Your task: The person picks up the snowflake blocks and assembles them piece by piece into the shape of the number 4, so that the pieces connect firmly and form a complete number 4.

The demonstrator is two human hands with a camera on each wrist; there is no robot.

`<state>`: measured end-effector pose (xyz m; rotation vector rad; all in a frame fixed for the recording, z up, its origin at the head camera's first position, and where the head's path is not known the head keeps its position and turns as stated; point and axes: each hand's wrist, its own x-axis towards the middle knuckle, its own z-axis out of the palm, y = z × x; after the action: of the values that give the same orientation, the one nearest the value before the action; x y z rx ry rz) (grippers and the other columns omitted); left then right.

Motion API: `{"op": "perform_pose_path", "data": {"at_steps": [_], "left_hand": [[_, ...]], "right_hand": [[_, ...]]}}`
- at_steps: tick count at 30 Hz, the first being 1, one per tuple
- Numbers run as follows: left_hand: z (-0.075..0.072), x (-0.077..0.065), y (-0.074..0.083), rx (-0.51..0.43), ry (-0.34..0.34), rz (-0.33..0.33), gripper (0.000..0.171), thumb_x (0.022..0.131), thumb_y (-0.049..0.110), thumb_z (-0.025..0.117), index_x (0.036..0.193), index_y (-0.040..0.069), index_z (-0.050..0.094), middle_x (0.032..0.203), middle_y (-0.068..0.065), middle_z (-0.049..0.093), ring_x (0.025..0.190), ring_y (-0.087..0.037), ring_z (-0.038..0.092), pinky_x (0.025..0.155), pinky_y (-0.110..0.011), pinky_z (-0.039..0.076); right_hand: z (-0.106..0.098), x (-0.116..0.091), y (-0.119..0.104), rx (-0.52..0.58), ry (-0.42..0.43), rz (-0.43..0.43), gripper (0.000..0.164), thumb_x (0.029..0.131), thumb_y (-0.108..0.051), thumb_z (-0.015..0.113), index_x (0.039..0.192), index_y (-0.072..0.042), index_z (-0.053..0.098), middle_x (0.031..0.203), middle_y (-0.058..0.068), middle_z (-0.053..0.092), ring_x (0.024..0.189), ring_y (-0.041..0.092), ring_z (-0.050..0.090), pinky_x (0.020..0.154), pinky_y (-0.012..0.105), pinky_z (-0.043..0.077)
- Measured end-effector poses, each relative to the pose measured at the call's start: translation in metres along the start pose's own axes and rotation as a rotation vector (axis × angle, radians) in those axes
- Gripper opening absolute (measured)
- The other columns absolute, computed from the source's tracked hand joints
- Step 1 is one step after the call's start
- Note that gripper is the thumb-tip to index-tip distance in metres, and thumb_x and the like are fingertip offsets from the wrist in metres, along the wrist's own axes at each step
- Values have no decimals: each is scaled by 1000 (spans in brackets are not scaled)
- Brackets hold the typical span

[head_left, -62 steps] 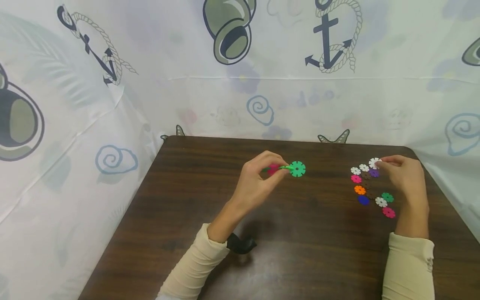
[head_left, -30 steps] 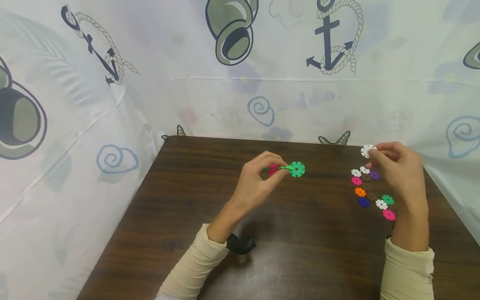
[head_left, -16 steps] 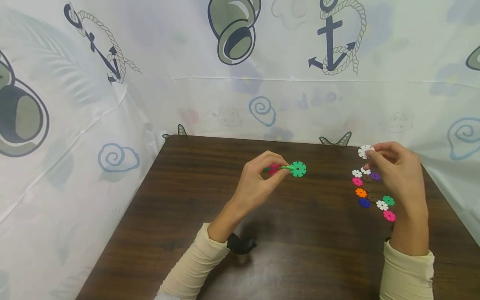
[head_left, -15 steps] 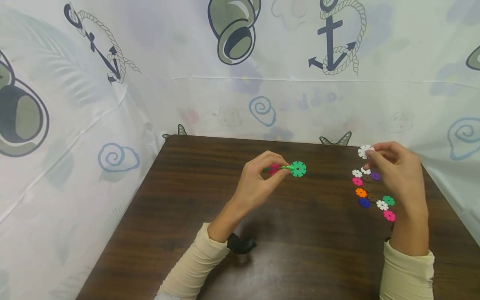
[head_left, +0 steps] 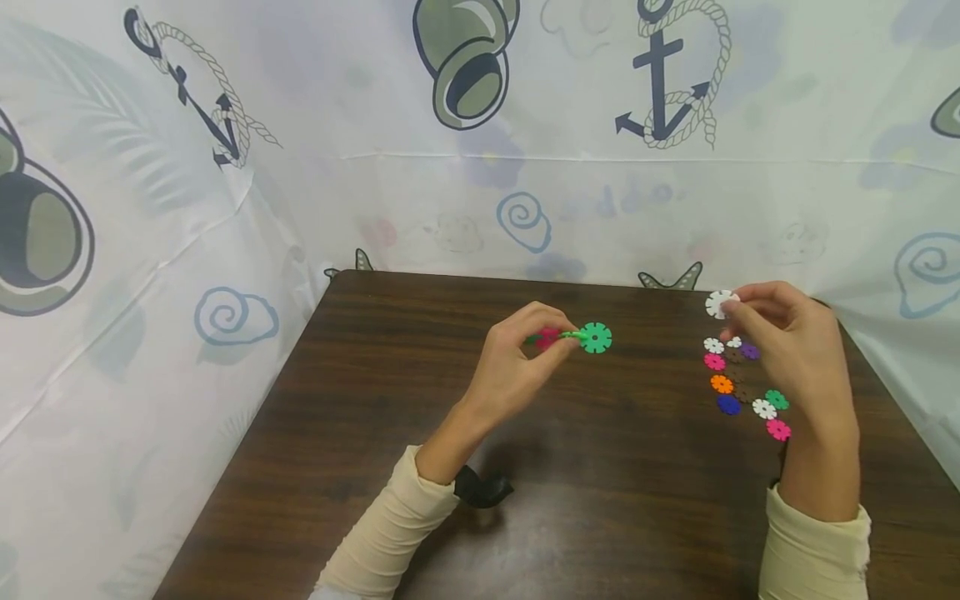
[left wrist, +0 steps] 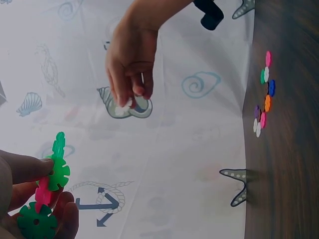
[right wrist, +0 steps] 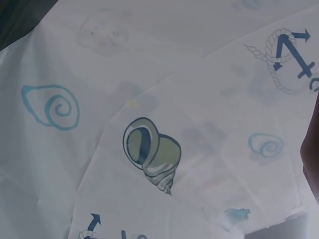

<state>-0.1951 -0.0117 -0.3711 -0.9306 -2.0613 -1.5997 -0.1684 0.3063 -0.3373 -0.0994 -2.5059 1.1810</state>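
Note:
In the head view my left hand point(head_left: 517, 350) pinches a short chain of slotted plastic discs above the table. A green disc point(head_left: 596, 337) sticks out past the fingertips. The left wrist view shows more of that chain: a bright green disc point(left wrist: 60, 173), a pink disc point(left wrist: 43, 193) and a darker green disc point(left wrist: 37, 225) slotted together. Between thumb and fingers of my right hand point(head_left: 806, 358) is a white disc point(head_left: 717, 304), held above the loose pieces. Only a dark edge of the right hand point(right wrist: 311, 154) appears in the right wrist view.
Loose discs lie at the table's right side, including an orange disc point(head_left: 722, 384), a blue disc point(head_left: 728, 404), a pink disc point(head_left: 778, 430) and several others. A black strap point(head_left: 482, 488) hangs at the left wrist. Patterned cloth point(head_left: 420, 208) stands behind the brown table point(head_left: 622, 483).
My right hand has lifted the white disc from the loose discs and shifted slightly left with it. My left hand has stayed in place with its chain.

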Motion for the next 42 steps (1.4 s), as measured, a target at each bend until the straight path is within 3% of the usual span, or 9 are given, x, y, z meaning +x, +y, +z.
{"op": "perform_pose_path", "data": {"at_steps": [11, 19, 27, 34, 39, 42], "left_hand": [[0, 0, 0, 3, -1, -7, 7, 90, 7, 77, 97, 8, 77, 99, -1, 72, 85, -10, 62, 74, -24, 53], [0, 0, 0, 3, 0, -7, 6, 90, 7, 77, 97, 8, 77, 99, -1, 72, 85, -10, 62, 74, -22, 53], [0, 1, -1, 11, 9, 3, 7, 90, 7, 77, 96, 8, 77, 99, -2, 72, 85, -10, 63, 74, -31, 56], [-1, 1, 0, 7, 13, 4, 7, 90, 7, 77, 96, 7, 77, 99, -2, 72, 86, -10, 63, 74, -32, 56], [-1, 1, 0, 7, 10, -2, 7, 90, 7, 77, 96, 8, 77, 99, -1, 72, 86, -10, 63, 75, -29, 55], [-1, 1, -1, 7, 8, -1, 6, 90, 7, 77, 96, 8, 77, 99, -1, 72, 85, -10, 63, 74, -32, 56]], "right_hand": [[4, -8, -11, 10, 14, -91, 25, 100, -33, 69, 114, -13, 66, 74, -15, 72, 78, 0, 64, 64, 22, 40], [6, -12, -19, 3, 16, -88, 22, 100, -30, 69, 114, -13, 66, 74, -16, 72, 77, -2, 63, 67, 18, 42], [8, -18, -27, -25, 6, -98, 22, 100, -32, 69, 115, -16, 66, 76, -13, 72, 75, -4, 65, 72, 16, 42], [9, -24, -34, -3, 5, -134, 20, 99, -28, 71, 112, -15, 66, 73, -18, 69, 66, -2, 64, 54, 18, 47], [9, -27, -37, 28, 4, -154, 18, 99, -25, 71, 112, -14, 66, 73, -19, 69, 63, 1, 65, 50, 18, 50], [11, -30, -39, 46, 8, -184, 17, 98, -22, 72, 112, -14, 67, 74, -18, 69, 62, 1, 64, 49, 18, 46]]}}
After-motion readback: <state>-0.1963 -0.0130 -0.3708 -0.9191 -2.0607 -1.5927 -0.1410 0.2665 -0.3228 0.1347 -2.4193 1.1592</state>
